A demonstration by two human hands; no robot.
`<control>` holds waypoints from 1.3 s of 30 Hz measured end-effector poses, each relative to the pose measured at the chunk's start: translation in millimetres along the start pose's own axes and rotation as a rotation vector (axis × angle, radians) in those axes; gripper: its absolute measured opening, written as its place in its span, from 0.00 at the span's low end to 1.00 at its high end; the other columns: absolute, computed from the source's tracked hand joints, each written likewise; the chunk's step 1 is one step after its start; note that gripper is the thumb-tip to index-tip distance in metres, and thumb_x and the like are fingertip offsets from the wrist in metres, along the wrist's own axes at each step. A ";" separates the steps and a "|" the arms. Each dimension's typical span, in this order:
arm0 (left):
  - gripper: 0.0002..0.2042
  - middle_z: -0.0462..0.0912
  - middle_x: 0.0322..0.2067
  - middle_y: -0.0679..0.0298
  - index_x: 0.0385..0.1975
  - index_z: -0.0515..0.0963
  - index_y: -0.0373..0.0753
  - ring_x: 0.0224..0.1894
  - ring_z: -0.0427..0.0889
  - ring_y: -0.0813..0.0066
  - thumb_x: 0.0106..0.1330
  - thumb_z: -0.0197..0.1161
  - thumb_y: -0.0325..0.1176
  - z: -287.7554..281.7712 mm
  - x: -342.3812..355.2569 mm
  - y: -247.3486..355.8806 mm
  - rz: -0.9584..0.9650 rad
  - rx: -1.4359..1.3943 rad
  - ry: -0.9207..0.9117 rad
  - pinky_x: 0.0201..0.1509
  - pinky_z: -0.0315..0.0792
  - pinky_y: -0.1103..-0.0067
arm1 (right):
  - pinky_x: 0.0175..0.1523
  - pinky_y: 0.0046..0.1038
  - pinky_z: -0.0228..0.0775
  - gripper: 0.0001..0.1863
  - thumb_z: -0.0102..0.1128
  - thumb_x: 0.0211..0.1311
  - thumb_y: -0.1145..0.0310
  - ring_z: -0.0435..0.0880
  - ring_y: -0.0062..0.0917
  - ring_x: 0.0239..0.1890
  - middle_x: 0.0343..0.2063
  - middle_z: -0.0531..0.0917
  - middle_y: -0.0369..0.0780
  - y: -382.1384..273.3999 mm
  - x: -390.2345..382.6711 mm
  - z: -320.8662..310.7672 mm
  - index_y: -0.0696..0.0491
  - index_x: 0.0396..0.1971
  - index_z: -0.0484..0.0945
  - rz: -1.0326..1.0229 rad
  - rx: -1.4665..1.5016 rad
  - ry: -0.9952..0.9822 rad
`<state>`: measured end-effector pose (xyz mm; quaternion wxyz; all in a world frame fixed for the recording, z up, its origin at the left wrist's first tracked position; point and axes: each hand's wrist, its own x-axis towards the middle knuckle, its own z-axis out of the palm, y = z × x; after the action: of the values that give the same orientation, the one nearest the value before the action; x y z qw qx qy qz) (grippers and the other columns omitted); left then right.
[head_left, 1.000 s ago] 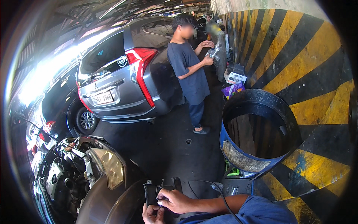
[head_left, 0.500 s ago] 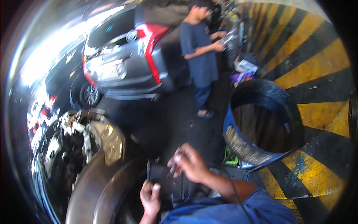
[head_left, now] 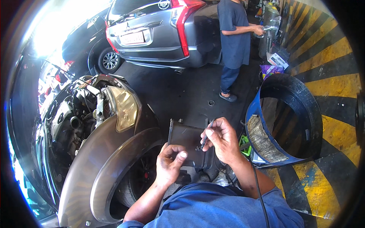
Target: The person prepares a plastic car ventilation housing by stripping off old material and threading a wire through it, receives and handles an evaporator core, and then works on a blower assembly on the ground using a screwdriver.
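Observation:
My left hand (head_left: 170, 162) is closed, thumb against curled fingers, around the lower end of a thin dark rod (head_left: 170, 133) that points upward. To its right, my right hand (head_left: 222, 141) pinches a slim dark piece (head_left: 207, 133) between thumb and fingers; its exact kind is too small to tell. Below and beyond both hands is a dark grey flat-topped tray or panel (head_left: 186, 137), with small dark bits near its right side. The brown fender (head_left: 89, 161) of a car curves close to the left of my left hand.
The car's headlight (head_left: 124, 108) and exposed engine bay (head_left: 70, 121) are at left. A blue-black drum (head_left: 281, 155) stands at right, beside a yellow-and-black striped surface (head_left: 338, 117). A grey SUV (head_left: 152, 41) and a standing person (head_left: 235, 49) are farther off. A black cable (head_left: 259, 190) hangs by my right arm.
The view has shifted, so the scene sits farther right and higher. Both hands appear farther right and higher in the picture, each still closed on its thin dark piece.

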<state>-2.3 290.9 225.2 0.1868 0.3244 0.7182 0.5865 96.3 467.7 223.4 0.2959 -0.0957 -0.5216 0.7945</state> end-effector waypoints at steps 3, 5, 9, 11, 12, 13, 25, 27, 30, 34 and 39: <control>0.15 0.82 0.34 0.61 0.33 0.80 0.36 0.40 0.78 0.68 0.57 0.73 0.41 4.5 -2.4 14.1 0.082 0.127 -0.019 0.52 0.70 0.71 | 0.28 0.21 0.77 0.10 0.57 0.67 0.72 0.82 0.20 0.31 0.30 0.79 0.40 -6.2 -9.4 8.5 0.56 0.41 0.66 0.060 -0.130 0.030; 0.17 0.81 0.35 0.60 0.34 0.80 0.36 0.38 0.78 0.68 0.51 0.77 0.39 11.5 2.6 24.0 0.059 0.197 -0.048 0.45 0.73 0.73 | 0.29 0.22 0.76 0.09 0.58 0.67 0.71 0.82 0.18 0.30 0.29 0.80 0.38 2.4 -13.2 8.9 0.58 0.39 0.68 0.040 -0.230 0.024; 0.08 0.77 0.30 0.62 0.27 0.80 0.34 0.34 0.76 0.72 0.55 0.73 0.29 14.6 1.0 13.3 0.067 0.194 -0.070 0.39 0.71 0.76 | 0.31 0.22 0.77 0.10 0.59 0.67 0.69 0.81 0.17 0.31 0.29 0.80 0.38 16.6 -13.4 11.6 0.59 0.40 0.72 0.021 -0.284 -0.032; 0.07 0.75 0.29 0.60 0.26 0.78 0.34 0.33 0.74 0.70 0.58 0.69 0.28 14.5 2.2 15.3 0.106 0.277 -0.066 0.39 0.70 0.75 | 0.31 0.22 0.77 0.11 0.59 0.68 0.67 0.81 0.16 0.31 0.29 0.80 0.38 11.9 -14.5 13.1 0.60 0.41 0.74 0.033 -0.282 -0.014; 0.07 0.75 0.29 0.60 0.26 0.78 0.34 0.33 0.74 0.70 0.58 0.69 0.28 14.8 3.8 14.5 0.119 0.276 -0.075 0.39 0.70 0.75 | 0.31 0.22 0.77 0.11 0.59 0.68 0.67 0.81 0.16 0.31 0.29 0.80 0.38 11.0 -15.7 11.3 0.60 0.41 0.74 0.021 -0.285 -0.005; 0.06 0.77 0.27 0.60 0.26 0.78 0.34 0.32 0.75 0.68 0.58 0.69 0.28 14.3 3.6 10.7 0.169 0.290 -0.034 0.38 0.71 0.74 | 0.30 0.22 0.77 0.12 0.58 0.69 0.65 0.81 0.16 0.30 0.29 0.81 0.38 10.5 -16.7 8.6 0.60 0.41 0.75 0.064 -0.237 -0.052; 0.09 0.73 0.27 0.53 0.28 0.72 0.35 0.32 0.72 0.56 0.65 0.62 0.33 16.5 -3.4 -5.3 0.300 0.409 -0.030 0.36 0.69 0.65 | 0.30 0.22 0.74 0.15 0.61 0.66 0.63 0.80 0.17 0.26 0.27 0.82 0.39 2.6 -15.7 11.0 0.61 0.41 0.77 0.317 -0.450 -0.257; 0.09 0.73 0.26 0.53 0.28 0.71 0.34 0.32 0.71 0.55 0.66 0.60 0.33 16.4 -6.0 -4.7 0.357 0.414 -0.029 0.35 0.68 0.64 | 0.30 0.22 0.75 0.12 0.58 0.68 0.65 0.80 0.18 0.26 0.28 0.81 0.39 13.5 -17.5 9.4 0.60 0.39 0.76 0.318 -0.391 -0.303; 0.10 0.73 0.26 0.53 0.28 0.70 0.35 0.31 0.71 0.55 0.67 0.58 0.33 14.3 -7.4 -6.3 0.388 0.355 0.025 0.35 0.68 0.65 | 0.34 0.22 0.79 0.12 0.55 0.71 0.65 0.82 0.19 0.30 0.32 0.80 0.39 28.3 -22.6 9.0 0.59 0.42 0.72 0.310 -0.231 -0.270; 0.13 0.69 0.27 0.57 0.23 0.70 0.36 0.31 0.70 0.65 0.69 0.56 0.35 8.9 -12.3 -11.0 0.228 0.120 0.049 0.35 0.66 0.72 | 0.37 0.24 0.80 0.10 0.53 0.72 0.65 0.82 0.19 0.31 0.31 0.79 0.37 29.4 -24.8 10.0 0.58 0.41 0.72 0.332 0.128 -0.166; 0.18 0.72 0.28 0.63 0.24 0.73 0.34 0.31 0.71 0.73 0.66 0.66 0.42 6.5 -13.2 -19.3 0.077 -0.024 0.041 0.36 0.67 0.76 | 0.36 0.23 0.79 0.09 0.53 0.71 0.68 0.82 0.19 0.30 0.32 0.79 0.38 21.5 -25.8 15.4 0.58 0.43 0.72 0.271 -0.268 -0.306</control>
<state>6.7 284.6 203.5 0.1531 0.3374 0.7017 0.6085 102.1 435.1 207.1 0.0889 -0.0819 -0.6433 0.7560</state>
